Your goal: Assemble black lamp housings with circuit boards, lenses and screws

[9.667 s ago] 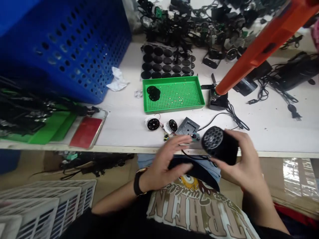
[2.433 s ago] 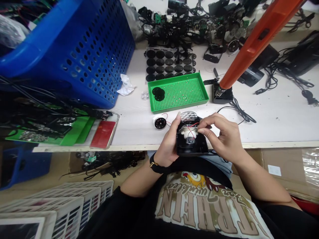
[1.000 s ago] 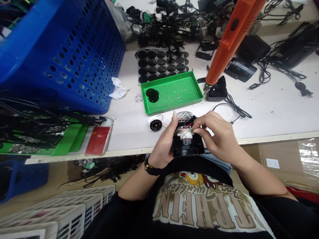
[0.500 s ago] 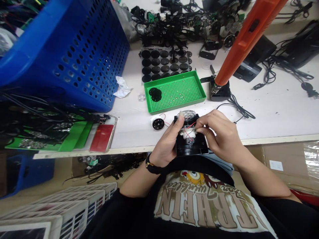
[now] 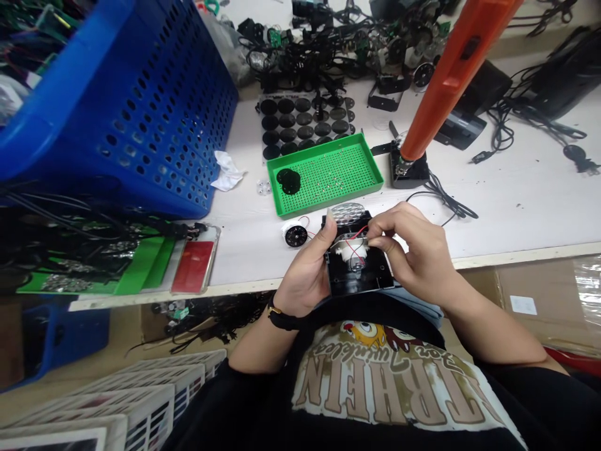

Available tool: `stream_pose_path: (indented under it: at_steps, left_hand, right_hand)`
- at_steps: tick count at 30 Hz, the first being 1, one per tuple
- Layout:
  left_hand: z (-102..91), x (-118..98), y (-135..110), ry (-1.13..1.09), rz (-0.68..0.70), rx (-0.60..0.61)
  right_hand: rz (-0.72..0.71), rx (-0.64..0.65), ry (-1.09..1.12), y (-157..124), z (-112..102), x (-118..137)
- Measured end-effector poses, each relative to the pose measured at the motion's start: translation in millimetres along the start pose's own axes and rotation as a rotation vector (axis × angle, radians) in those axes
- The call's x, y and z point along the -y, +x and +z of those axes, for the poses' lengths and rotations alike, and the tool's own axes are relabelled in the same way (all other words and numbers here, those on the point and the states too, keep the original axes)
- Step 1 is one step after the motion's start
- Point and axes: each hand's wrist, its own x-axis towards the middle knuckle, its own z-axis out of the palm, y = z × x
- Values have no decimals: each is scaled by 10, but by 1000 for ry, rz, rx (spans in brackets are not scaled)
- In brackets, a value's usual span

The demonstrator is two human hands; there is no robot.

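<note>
The left hand [image 5: 303,282] clasps an open black plastic housing [image 5: 370,275], a white part [image 5: 351,249] inside, at the pale bench's [image 5: 248,250] edge, the right hand [image 5: 416,244] pinches nearly closed there, its hold hidden, and beyond, a green perforated plastic tray [image 5: 328,200] carries black discs [image 5: 290,181].

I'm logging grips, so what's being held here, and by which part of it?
The left hand grips the black housing by its left edge. The right hand is at the white part inside, but what it pinches, if anything, can't be told.
</note>
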Motion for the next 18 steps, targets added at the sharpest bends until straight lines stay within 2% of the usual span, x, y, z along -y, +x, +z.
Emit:
stream_pose_path:
  at_steps: [10, 18]
  left_hand:
    - [43, -35, 10, 8, -80, -42]
    - [-19, 0, 3, 52, 25, -14]
  right_hand:
    - [3, -16, -4, -21, 7, -9]
    - [-24, 3, -23, -28, 2, -21]
